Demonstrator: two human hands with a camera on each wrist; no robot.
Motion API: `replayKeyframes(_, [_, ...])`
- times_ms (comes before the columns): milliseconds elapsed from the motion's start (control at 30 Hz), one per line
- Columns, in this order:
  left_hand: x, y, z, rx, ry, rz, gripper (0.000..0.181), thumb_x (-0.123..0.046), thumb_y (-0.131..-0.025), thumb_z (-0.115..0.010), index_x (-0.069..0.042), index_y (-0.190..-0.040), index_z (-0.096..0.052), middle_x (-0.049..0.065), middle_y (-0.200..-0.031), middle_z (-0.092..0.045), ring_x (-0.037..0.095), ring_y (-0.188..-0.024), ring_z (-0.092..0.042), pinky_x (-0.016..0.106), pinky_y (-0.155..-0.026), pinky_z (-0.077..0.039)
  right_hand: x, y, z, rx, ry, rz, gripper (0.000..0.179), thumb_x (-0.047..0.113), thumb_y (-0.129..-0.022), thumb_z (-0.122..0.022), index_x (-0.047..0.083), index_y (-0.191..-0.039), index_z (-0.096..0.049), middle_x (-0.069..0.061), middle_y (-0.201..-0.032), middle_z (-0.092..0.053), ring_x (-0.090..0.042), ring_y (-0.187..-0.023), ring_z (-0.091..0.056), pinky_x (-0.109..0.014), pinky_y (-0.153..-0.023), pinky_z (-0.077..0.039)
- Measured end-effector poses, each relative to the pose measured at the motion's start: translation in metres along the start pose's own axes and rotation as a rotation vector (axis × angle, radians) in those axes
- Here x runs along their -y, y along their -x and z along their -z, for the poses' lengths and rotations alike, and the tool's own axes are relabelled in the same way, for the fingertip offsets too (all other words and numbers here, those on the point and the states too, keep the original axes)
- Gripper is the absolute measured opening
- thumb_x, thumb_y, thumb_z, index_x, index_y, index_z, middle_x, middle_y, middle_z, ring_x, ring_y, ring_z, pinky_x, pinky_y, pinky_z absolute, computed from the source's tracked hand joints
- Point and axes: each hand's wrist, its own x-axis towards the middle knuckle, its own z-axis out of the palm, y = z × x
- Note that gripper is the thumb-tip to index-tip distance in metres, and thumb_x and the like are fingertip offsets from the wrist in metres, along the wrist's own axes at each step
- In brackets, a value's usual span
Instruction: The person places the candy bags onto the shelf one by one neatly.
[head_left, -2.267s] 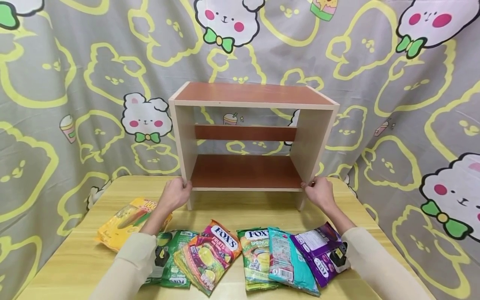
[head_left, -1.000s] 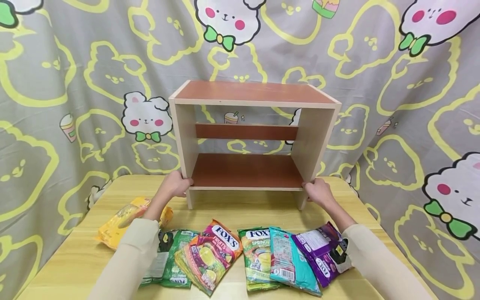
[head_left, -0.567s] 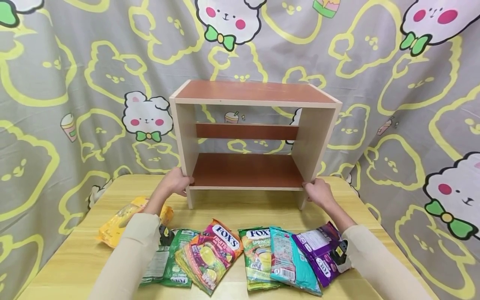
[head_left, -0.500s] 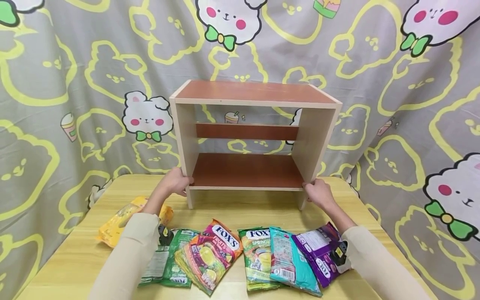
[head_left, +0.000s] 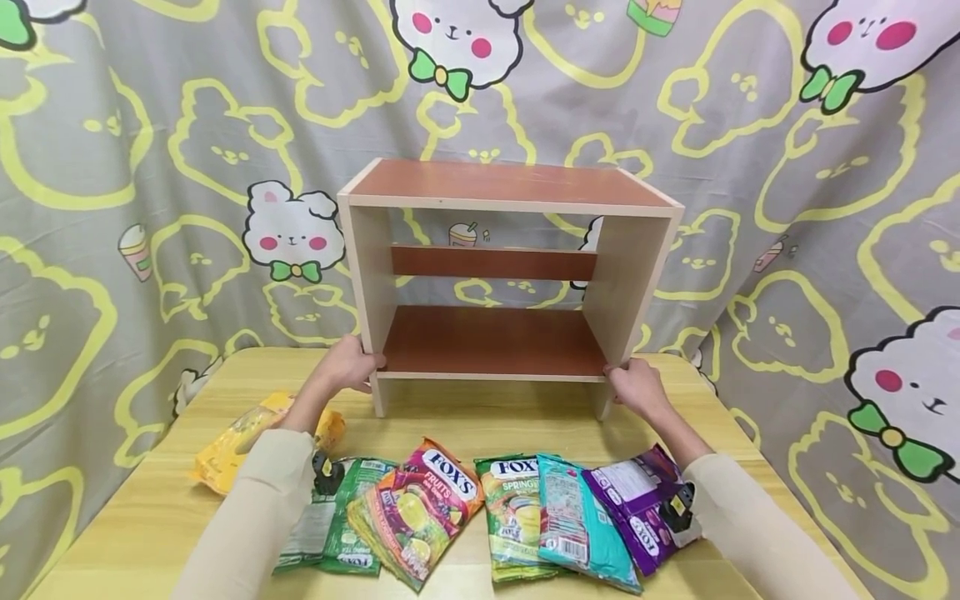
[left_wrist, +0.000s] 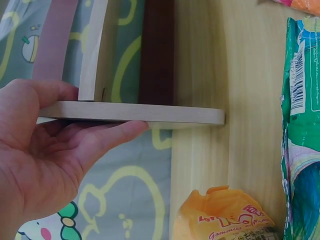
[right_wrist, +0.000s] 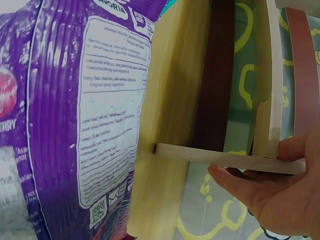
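A small two-tier shelf point(head_left: 510, 185) with brown boards and pale side panels stands upright on the table, its back partly uncovered. My left hand point(head_left: 347, 364) grips the front edge of its left panel at the lower board point(head_left: 491, 342). In the left wrist view the thumb of that hand point(left_wrist: 55, 155) lies inside the panel point(left_wrist: 150, 112), the fingers outside. On the other side my right hand point(head_left: 637, 385) grips the right panel at the same height. The right wrist view has its thumb and fingers on either side of that panel point(right_wrist: 225, 157).
Candy bags lie along the table front: yellow point(head_left: 225, 454), green point(head_left: 360, 508), orange-pink fruits point(head_left: 427, 508), spring tea point(head_left: 513, 521), teal point(head_left: 581, 521) and purple point(head_left: 637, 500). My left forearm partly covers the yellow and green ones. A patterned curtain point(head_left: 225, 150) hangs behind the wooden table point(head_left: 480, 421).
My left hand has shifted slightly up along the left panel, and its forearm covers more of the yellow bag. Both hands keep their grip; the shelf stands almost unchanged.
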Motion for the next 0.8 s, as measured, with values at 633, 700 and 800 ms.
replayKeyframes(633, [0.001, 0.002, 0.001, -0.010, 0.035, -0.007, 0.052, -0.014, -0.094, -0.056, 0.014, -0.136, -0.047, 0.037, -0.129, -0.058, 0.044, -0.108, -0.067, 0.042, -0.071, -0.064, 0.004, 0.003, 0.011, 0.129, 0.059, 0.035, 0.043, 0.033, -0.104, -0.046, -0.005, -0.097, -0.066, -0.016, -0.076, -0.071, -0.020, -0.061, -0.071, -0.030, -0.062, -0.054])
replayKeyframes(700, [0.001, 0.001, 0.001, -0.007, 0.036, -0.005, 0.053, -0.014, -0.094, -0.056, 0.014, -0.138, -0.046, 0.037, -0.130, -0.057, 0.045, -0.109, -0.066, 0.042, -0.071, -0.064, 0.003, 0.005, 0.013, 0.157, 0.076, 0.044, 0.046, 0.035, -0.105, -0.045, -0.003, -0.088, -0.064, -0.013, -0.069, -0.069, -0.017, -0.058, -0.068, -0.031, -0.061, -0.055])
replayKeyframes(800, [0.001, 0.001, 0.002, -0.005, 0.037, -0.002, 0.054, -0.014, -0.094, -0.056, 0.014, -0.139, -0.045, 0.037, -0.131, -0.057, 0.045, -0.110, -0.065, 0.042, -0.071, -0.064, 0.000, 0.008, 0.016, 0.200, 0.096, 0.042, 0.052, 0.041, -0.106, -0.043, 0.002, -0.078, -0.060, -0.011, -0.064, -0.066, -0.019, -0.057, -0.066, -0.032, -0.059, -0.056])
